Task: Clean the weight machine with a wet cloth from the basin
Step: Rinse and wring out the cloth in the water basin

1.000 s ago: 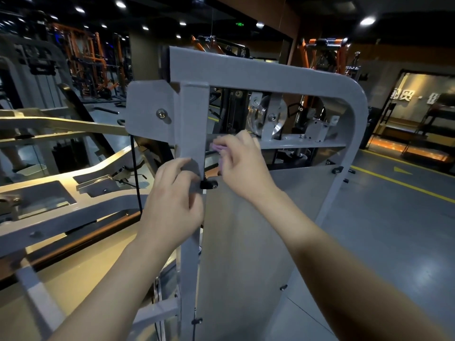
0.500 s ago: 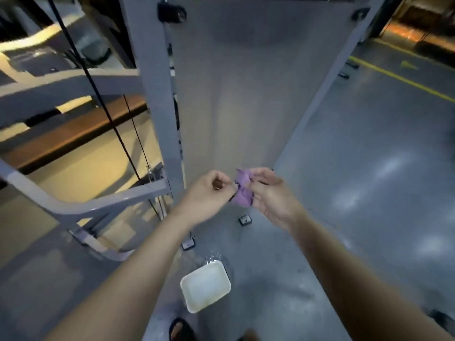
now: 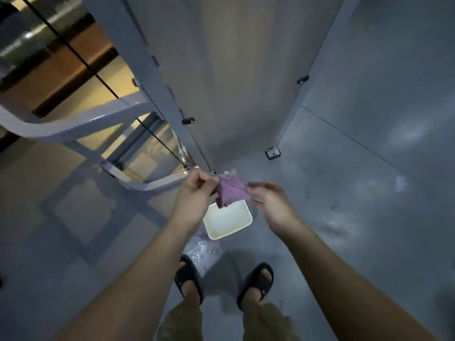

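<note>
A small purple cloth (image 3: 231,191) is stretched between my two hands, above a white square basin (image 3: 227,223) that stands on the floor. My left hand (image 3: 194,195) pinches the cloth's left edge. Its right edge is held by the fingers of my right hand (image 3: 272,203). The grey weight machine rises ahead: its upright post (image 3: 138,60) and the flat grey shroud panel (image 3: 236,70) run up out of view.
A curved grey frame bar (image 3: 61,126) and black cables (image 3: 98,77) lie to the left. A small floor foot (image 3: 272,153) sits by the panel's right edge. A wet patch (image 3: 202,252) spreads on the grey floor by my feet in black slippers (image 3: 256,284).
My hands left the machine's top frame and came down together with the cloth. My view has tilted down to the floor, so the basin and my feet now show.
</note>
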Demonstrator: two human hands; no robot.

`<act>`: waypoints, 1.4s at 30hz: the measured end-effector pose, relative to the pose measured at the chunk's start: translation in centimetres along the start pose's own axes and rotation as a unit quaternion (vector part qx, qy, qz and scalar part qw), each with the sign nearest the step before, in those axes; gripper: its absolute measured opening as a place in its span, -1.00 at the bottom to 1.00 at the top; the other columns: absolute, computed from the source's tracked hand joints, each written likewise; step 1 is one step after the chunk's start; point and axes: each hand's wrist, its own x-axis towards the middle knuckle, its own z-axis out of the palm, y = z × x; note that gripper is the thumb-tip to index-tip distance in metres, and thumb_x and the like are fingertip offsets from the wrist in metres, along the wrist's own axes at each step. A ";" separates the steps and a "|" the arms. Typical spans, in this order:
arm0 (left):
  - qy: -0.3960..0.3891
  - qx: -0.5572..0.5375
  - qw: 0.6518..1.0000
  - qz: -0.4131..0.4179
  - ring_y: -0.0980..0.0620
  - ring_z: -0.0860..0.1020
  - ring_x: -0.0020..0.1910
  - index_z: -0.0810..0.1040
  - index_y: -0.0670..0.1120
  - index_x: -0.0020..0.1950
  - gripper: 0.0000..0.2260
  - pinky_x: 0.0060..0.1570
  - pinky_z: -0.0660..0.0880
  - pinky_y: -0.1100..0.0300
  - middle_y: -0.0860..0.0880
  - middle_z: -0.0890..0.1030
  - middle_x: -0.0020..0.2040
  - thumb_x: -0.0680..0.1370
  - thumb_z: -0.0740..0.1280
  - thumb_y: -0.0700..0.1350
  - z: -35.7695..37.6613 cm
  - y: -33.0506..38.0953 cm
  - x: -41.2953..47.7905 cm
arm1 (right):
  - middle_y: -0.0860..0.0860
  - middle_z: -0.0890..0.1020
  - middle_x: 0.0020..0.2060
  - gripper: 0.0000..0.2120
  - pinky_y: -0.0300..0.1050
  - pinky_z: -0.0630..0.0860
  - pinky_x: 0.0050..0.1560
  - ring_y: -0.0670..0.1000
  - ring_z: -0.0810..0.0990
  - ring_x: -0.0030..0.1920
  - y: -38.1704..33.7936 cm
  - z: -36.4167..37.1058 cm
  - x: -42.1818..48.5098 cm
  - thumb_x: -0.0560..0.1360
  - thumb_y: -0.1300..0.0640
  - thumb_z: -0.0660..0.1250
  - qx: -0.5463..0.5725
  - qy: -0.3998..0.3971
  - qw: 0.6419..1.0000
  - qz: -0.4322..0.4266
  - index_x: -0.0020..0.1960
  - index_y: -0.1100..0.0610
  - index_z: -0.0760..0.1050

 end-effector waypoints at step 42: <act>0.049 0.037 0.987 -0.148 0.11 0.53 -0.43 0.62 -0.14 -0.11 -0.72 -0.34 0.46 0.33 -0.03 0.64 -0.32 0.58 0.45 0.08 3.1 -69.7 35.2 | -0.06 0.58 -0.03 -0.85 -0.18 0.46 0.00 -0.05 0.56 -0.01 52.9 -3.9 51.7 0.61 -0.10 0.27 -0.499 -0.109 0.842 -0.172 0.04 -0.03 0.44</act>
